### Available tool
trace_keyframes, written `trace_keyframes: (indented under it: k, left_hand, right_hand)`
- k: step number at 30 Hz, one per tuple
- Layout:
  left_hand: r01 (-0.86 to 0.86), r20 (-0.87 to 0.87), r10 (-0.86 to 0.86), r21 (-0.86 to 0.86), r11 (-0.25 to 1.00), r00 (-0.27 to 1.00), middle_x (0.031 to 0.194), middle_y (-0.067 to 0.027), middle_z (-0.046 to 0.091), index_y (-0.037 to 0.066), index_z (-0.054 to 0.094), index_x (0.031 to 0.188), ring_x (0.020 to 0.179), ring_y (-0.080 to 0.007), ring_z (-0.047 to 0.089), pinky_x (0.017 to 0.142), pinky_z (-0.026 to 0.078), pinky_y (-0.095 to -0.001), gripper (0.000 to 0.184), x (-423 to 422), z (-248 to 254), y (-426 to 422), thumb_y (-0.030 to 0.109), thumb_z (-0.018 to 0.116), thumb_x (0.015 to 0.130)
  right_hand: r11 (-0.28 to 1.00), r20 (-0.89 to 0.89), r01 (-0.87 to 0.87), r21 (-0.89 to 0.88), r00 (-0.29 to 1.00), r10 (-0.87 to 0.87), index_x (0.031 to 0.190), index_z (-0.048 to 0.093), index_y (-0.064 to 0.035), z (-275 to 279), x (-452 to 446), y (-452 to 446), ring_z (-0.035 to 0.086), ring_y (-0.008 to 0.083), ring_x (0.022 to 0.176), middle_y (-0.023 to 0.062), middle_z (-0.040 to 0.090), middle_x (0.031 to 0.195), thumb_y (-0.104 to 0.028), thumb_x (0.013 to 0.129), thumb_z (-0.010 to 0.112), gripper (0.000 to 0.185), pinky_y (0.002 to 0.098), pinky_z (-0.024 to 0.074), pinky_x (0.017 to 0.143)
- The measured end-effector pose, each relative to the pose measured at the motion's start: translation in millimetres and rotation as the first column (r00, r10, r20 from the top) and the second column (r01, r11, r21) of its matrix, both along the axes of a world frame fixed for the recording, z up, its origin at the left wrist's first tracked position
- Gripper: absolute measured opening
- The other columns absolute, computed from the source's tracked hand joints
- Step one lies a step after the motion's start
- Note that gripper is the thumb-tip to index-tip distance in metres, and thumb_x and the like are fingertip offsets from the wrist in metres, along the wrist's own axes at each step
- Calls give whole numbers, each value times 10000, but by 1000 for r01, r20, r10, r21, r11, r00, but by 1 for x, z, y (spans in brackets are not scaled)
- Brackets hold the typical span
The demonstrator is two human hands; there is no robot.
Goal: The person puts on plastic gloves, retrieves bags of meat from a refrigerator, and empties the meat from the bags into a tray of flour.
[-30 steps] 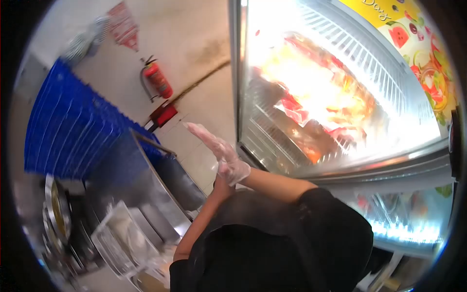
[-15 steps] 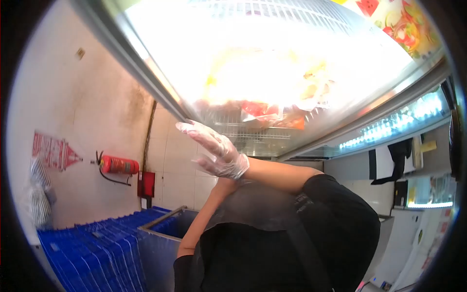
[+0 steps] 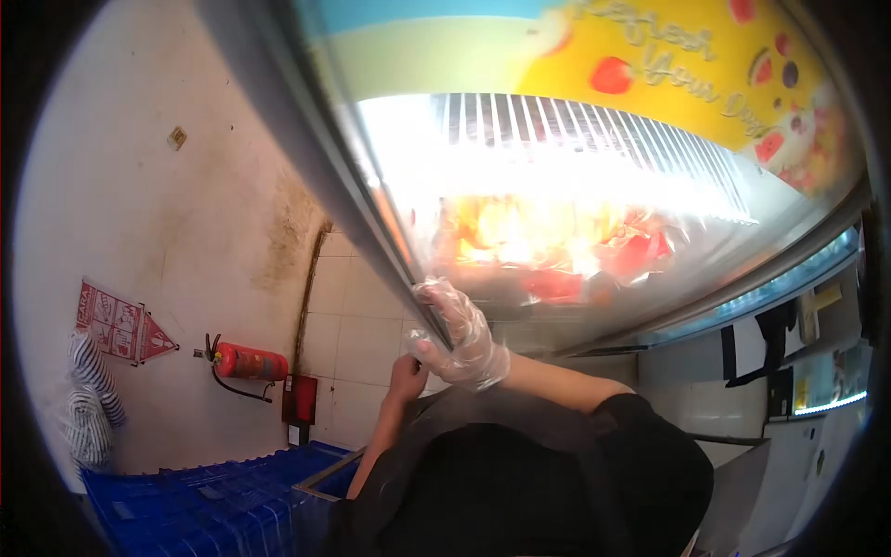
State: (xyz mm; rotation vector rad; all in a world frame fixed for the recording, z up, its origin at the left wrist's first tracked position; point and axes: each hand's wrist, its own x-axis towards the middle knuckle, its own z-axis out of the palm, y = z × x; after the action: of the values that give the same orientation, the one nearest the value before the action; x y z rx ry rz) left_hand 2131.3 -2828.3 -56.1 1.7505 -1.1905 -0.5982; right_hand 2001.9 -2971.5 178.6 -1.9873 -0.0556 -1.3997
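Observation:
My right hand (image 3: 464,343), in a clear plastic glove, closes on the lower end of the metal-framed fridge door (image 3: 408,274), with the thumb on one side of the frame edge and the fingers on the other. My left hand (image 3: 406,377) is bare and sits just left of the glove, near the low end of that frame. Its fingers look curled in, and what they may hold is hidden. Behind the door, the lit display fridge shows red and orange packets (image 3: 557,246) on a shelf, washed out by glare, and a white wire rack (image 3: 594,135) above.
Blue crates (image 3: 204,506) stand at the lower left beside a metal-rimmed bin (image 3: 325,478). On the left wall are a red fire extinguisher (image 3: 251,362), a red-and-white sign (image 3: 121,320) and striped cloths (image 3: 91,408). Another lit cooler (image 3: 770,288) stands at the right.
My right hand went from stretched fingers beside the door frame to closed around its edge. My left hand came into sight from behind it. The view tilted up, showing the fridge's yellow sign.

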Motion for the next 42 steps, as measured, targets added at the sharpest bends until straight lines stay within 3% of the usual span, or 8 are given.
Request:
trace_keyframes:
  k: [12, 20, 22, 27, 31, 34, 37, 42]
  left_hand:
    - [72, -257, -59, 41, 997, 965, 679, -31, 566, 7, 577, 857, 657, -103, 527, 622, 433, -275, 312, 131, -37, 65, 266, 558, 1028]
    - [310, -381, -232, 157, 938, 895, 693, -17, 558, 21, 572, 845, 666, -96, 524, 626, 429, -266, 259, 188, -92, 117, 206, 549, 1024]
    - [345, -387, -259, 169, 923, 885, 694, -15, 559, 25, 576, 851, 668, -95, 528, 627, 432, -265, 236, 193, -102, 113, 188, 551, 1020]
    - [501, -339, -424, 186, 845, 840, 678, -15, 563, 23, 589, 880, 641, -97, 533, 614, 445, -270, 187, 168, -111, 68, 162, 565, 1003]
    - [652, -269, -600, 193, 733, 753, 698, -29, 600, 24, 602, 898, 671, -121, 578, 634, 469, -285, 170, 115, -126, 15, 166, 573, 987]
    - [798, -308, -749, 68, 598, 587, 792, -61, 625, 32, 575, 910, 782, -131, 630, 742, 498, -286, 90, 52, -68, -12, 72, 528, 974]
    - [849, -180, -833, 23, 528, 523, 816, -69, 618, 24, 562, 922, 785, -141, 631, 765, 501, -290, 32, 5, -66, -52, 16, 540, 943]
    - [812, 36, -832, -246, 529, 553, 847, -95, 612, 16, 562, 935, 806, -201, 602, 800, 488, -320, 13, -92, -6, -136, 18, 573, 929]
  right_hand:
    - [730, -193, 641, 236, 767, -612, 1091, 561, -6, 21, 47, 68, 549, 327, 913, 174, 590, 973, -212, 881, 686, 320, 434, 435, 864]
    - [466, -91, 551, 692, 707, -701, 1037, 589, 3, 26, 67, 103, 537, 188, 954, 99, 587, 1040, -141, 972, 606, 159, 388, 471, 787]
    - [22, -142, 847, -532, -63, -988, 1228, 574, 31, -11, 40, 126, 546, 298, 1136, 157, 564, 1240, -62, 975, 554, 270, 455, 457, 943]
    - [123, -269, 974, 188, 172, -948, 1328, 521, 49, -66, -6, 202, 506, 423, 1235, 206, 541, 1334, 12, 915, 549, 416, 515, 430, 1030]
    - [-412, -171, 738, -534, -571, -803, 1322, 538, 12, -134, -76, 271, 560, 387, 1181, 183, 573, 1289, -311, 929, 607, 514, 531, 423, 1039]
    - [-413, -168, 640, -648, -649, -742, 1302, 539, 1, -146, -111, 343, 580, 368, 1170, 184, 591, 1264, -209, 908, 563, 447, 475, 455, 1029]
    - [-314, -348, 868, 384, -179, -920, 1311, 542, -44, -100, -157, 329, 590, 286, 1125, 116, 592, 1221, -447, 866, 628, 607, 442, 495, 963]
    - [-89, 21, 751, 654, -135, -991, 1267, 564, -81, -120, -259, 325, 601, 211, 988, 79, 605, 1144, -629, 830, 680, 711, 324, 521, 811]
